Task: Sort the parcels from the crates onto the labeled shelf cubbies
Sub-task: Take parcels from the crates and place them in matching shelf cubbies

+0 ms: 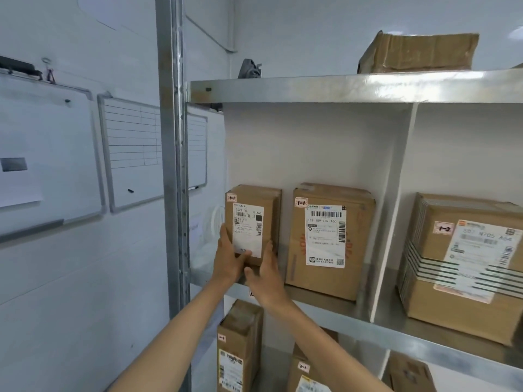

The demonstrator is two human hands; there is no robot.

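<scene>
A small upright cardboard parcel (268, 216) with a white shipping label and a "1-1" sticker stands at the left end of the upper shelf cubby (319, 299). My left hand (227, 257) grips its lower left edge, thumb over the label. My right hand (264, 274) presses flat against its lower right side. Right beside it stands a larger parcel (328, 241), also marked "1-1". Crates are out of view.
A white divider (393, 210) separates this cubby from the right one, which holds a wide parcel marked "1-2" (464, 267). Parcels marked "2-1" (240, 346) stand on the shelf below. A battered box (418, 52) lies on top. A steel upright (174, 165) and whiteboards (130, 154) are left.
</scene>
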